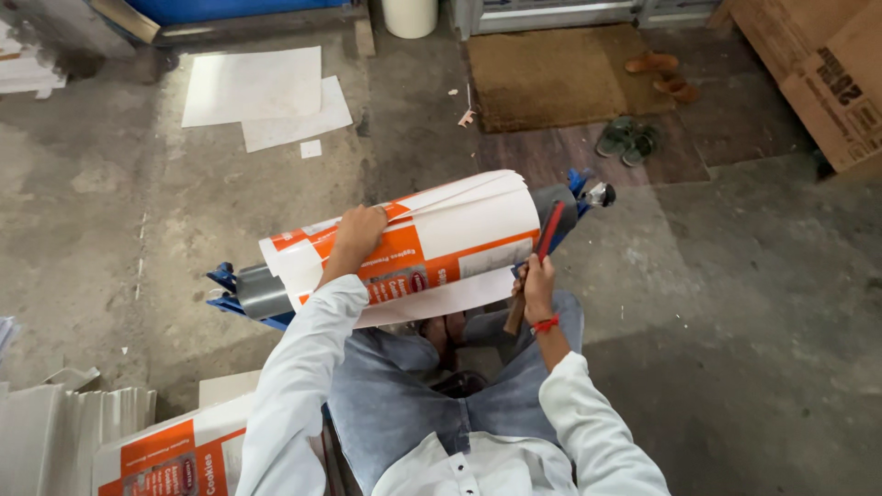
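Observation:
A sheaf of white and orange printed sheets [459, 234] is wrapped over a grey cylinder [260, 292] that rests on a blue stand [223, 280]. My left hand [358, 231] presses flat on top of the sheets near their left end. My right hand [537, 283] grips a red-handled tool [548, 231] held against the right edge of the sheets, its wooden end pointing down toward my knee. Both sleeves are white, and a red thread circles my right wrist.
More orange and white printed sheets [170, 455] lie at lower left beside a stack of folded white card [78, 418]. White sheets [262, 92] lie on the concrete floor ahead. A brown mat [542, 78], sandals [629, 140] and cardboard boxes [827, 73] are at the right.

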`<state>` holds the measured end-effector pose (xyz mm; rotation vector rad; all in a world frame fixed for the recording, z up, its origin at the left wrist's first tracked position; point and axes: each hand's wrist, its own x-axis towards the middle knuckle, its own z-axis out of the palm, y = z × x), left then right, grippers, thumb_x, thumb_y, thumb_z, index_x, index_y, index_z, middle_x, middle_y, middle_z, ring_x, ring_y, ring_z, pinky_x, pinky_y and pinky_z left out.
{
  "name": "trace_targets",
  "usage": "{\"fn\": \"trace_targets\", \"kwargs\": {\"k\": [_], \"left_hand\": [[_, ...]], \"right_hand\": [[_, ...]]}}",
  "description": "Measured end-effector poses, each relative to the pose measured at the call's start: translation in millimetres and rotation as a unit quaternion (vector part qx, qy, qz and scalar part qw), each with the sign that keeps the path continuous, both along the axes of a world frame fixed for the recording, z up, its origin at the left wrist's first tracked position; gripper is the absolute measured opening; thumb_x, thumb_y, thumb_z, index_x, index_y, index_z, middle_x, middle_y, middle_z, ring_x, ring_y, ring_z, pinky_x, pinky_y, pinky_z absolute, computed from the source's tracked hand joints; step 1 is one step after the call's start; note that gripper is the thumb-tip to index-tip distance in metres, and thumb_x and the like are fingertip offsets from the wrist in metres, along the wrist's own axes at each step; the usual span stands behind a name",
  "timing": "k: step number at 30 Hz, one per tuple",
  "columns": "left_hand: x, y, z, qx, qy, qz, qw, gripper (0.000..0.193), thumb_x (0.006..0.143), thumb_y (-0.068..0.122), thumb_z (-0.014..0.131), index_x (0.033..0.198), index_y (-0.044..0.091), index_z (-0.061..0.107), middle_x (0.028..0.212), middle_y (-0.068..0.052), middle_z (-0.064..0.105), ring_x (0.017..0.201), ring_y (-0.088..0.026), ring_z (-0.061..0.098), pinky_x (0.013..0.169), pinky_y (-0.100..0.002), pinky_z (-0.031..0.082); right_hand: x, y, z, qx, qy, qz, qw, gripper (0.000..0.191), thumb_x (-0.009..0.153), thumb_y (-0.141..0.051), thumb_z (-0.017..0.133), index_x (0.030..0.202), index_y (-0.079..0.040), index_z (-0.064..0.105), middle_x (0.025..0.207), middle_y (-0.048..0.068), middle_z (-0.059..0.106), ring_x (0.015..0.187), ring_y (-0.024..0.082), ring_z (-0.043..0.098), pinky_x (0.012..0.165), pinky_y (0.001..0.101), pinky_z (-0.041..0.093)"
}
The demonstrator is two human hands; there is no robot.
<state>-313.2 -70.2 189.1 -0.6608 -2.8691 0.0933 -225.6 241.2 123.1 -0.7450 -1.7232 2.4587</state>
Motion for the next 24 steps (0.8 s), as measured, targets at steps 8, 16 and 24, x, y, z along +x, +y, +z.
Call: {"fn": "trace_targets", "kwargs": {"k": [8,16,24], "left_hand": [[-1,-2,3,0.006,-0.055,-0.028,0.998,0.009,0.071,0.003,0.069,0.08,0.005,0.07,0.088,-0.02,0.074,0.084,-0.038,0.073,0.071,-0.048,0.059],[26,-14,16,0.082,-0.031,-0.037,0.995,0.012,0.067,0.004,0.073,0.078,0.001,0.069,0.08,-0.023,0.071,0.08,-0.042,0.07,0.073,-0.049,0.057],[8,3,-7,0.018,0.011,-0.019,1.0,0.005,0.081,0.004,0.067,0.086,0.003,0.069,0.085,-0.019,0.074,0.078,-0.035,0.074,0.067,-0.046,0.06]], "right_hand": [[8,-26,3,-0.104,0.057,-0.053,0.992,0.021,0.106,-0.03,0.047,0.092,-0.015,0.043,0.065,0.001,0.047,0.046,0.015,0.046,0.041,0.0322,0.042],[7,-25,8,-0.063,0.041,-0.022,0.997,0.019,0.105,-0.029,0.048,0.092,-0.015,0.047,0.063,0.001,0.046,0.046,0.016,0.046,0.04,0.0323,0.041],[-14,-12,0,-0.109,0.042,-0.053,0.992,0.021,0.105,-0.029,0.048,0.092,-0.014,0.046,0.065,0.001,0.047,0.046,0.016,0.047,0.04,0.0333,0.043]]}}
